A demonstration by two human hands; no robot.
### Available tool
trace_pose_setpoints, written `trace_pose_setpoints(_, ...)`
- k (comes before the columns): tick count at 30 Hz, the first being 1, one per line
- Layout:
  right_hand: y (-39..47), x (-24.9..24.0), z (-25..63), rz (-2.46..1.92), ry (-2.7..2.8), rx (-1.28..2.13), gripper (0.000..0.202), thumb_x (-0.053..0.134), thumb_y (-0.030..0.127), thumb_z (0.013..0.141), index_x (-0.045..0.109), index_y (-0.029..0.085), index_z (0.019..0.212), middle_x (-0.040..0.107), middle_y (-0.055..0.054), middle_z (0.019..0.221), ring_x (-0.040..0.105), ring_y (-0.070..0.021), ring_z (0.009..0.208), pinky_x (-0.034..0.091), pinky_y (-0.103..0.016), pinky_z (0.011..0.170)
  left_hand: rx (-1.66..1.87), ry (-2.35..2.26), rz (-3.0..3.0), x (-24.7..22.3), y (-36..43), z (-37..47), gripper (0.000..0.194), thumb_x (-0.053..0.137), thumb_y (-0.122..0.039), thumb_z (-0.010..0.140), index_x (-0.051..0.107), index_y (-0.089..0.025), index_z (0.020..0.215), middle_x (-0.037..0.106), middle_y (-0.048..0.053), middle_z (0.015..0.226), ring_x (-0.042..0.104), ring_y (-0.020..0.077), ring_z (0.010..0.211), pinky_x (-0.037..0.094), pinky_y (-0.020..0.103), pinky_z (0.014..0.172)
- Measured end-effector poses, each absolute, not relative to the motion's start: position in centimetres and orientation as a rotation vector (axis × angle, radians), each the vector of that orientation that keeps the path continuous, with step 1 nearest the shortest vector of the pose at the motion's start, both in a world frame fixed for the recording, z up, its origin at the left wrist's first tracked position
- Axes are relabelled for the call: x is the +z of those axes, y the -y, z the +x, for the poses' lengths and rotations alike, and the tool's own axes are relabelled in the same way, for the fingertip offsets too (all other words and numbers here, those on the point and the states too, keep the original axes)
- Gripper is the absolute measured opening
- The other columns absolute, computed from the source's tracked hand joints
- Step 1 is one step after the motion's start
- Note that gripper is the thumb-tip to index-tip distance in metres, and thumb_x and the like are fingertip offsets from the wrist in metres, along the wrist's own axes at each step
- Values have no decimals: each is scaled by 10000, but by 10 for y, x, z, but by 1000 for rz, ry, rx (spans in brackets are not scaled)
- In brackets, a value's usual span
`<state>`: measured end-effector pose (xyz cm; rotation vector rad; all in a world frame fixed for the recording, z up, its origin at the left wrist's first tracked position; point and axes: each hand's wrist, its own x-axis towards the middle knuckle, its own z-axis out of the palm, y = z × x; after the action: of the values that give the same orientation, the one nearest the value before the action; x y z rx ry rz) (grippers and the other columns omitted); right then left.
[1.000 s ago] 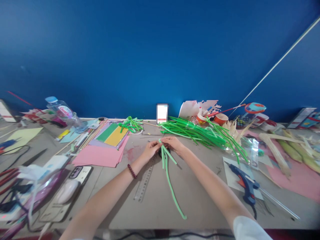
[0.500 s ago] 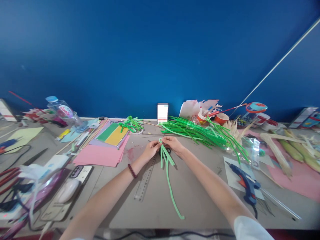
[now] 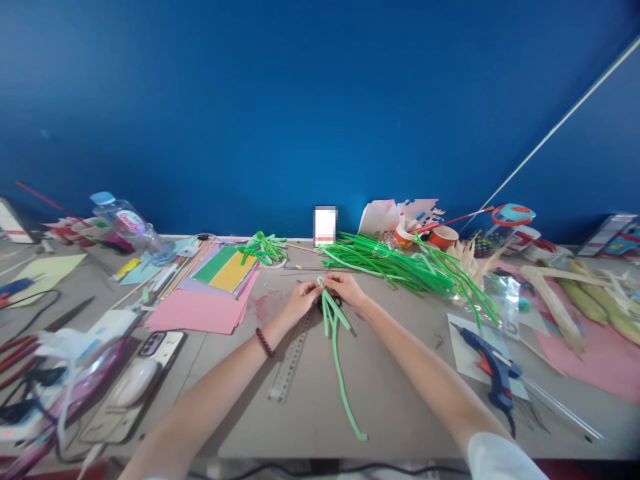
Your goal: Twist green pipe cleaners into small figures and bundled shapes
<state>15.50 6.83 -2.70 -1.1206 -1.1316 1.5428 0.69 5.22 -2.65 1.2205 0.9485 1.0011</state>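
Note:
A bundle of light green pipe cleaners (image 3: 336, 357) is pinched at its top between my two hands. Several short ends fan out below the grip, and one long strand trails toward the table's front edge. My left hand (image 3: 304, 297) closes on the bundle from the left, thumb and finger together. From the right, my right hand (image 3: 346, 288) pinches the same top part. Just beneath the hands a dark round object (image 3: 334, 303) lies partly hidden behind the strands. A clear ruler (image 3: 289, 367) lies under and beside my left wrist.
Bright green pipe cleaners (image 3: 400, 263) are piled behind my right hand. A blue glue gun (image 3: 493, 367) lies on paper at the right. Pink sheets (image 3: 200, 309), a phone (image 3: 133, 387) and a plastic bottle (image 3: 130, 223) are at the left.
The short ends of the light green bundle have shifted slightly to the right. Both hands keep their pinch in nearly the same place.

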Motion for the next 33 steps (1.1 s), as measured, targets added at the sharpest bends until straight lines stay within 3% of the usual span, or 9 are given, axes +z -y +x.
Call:
trace_pose_setpoints(6, -67, -25, 157, -1023, 1090, 1619, 353, 774, 463, 544, 636, 163, 669, 615, 13, 619, 554, -107, 566, 438, -245, 589, 997, -938, 1180, -26, -52, 8, 369, 727, -476, 625, 595, -132, 647, 414, -54, 465, 308, 60, 423, 191, 231, 431)
trace_pose_setpoints(15, -68, -27, 156, -1036, 1118, 1605, 359, 762, 468, 552, 601, 180, 693, 599, 29, 636, 539, -100, 549, 428, -248, 586, 974, -972, 1233, -23, -51, 9, 347, 717, -458, 635, 587, -136, 638, 408, -56, 483, 308, 67, 436, 194, 238, 448)
trace_pose_setpoints(25, -64, -37, 151, -1060, 1363, 1286, 297, 613, 495, 707, 528, 212, 737, 513, 38, 638, 446, -108, 551, 375, -247, 551, 963, -947, 1253, -22, -50, 6, 351, 706, -453, 645, 563, -133, 622, 395, -54, 500, 308, 71, 472, 202, 231, 462)
trace_pose_setpoints(30, -65, -38, 148, -1052, 1423, 1056, 264, 606, 455, 709, 541, 199, 705, 531, 14, 687, 493, -136, 673, 404, -263, 654, 975, -949, 1248, -26, -52, 7, 367, 705, -467, 640, 554, -134, 614, 396, -56, 498, 311, 69, 476, 213, 221, 461)
trace_pose_setpoints(33, -64, -38, 148, -1031, 1375, 1145, 278, 617, 464, 706, 547, 195, 710, 527, 25, 654, 481, -122, 616, 395, -251, 601, 983, -955, 1240, -27, -52, 7, 368, 701, -475, 643, 571, -130, 633, 416, -51, 504, 315, 67, 471, 210, 221, 456)
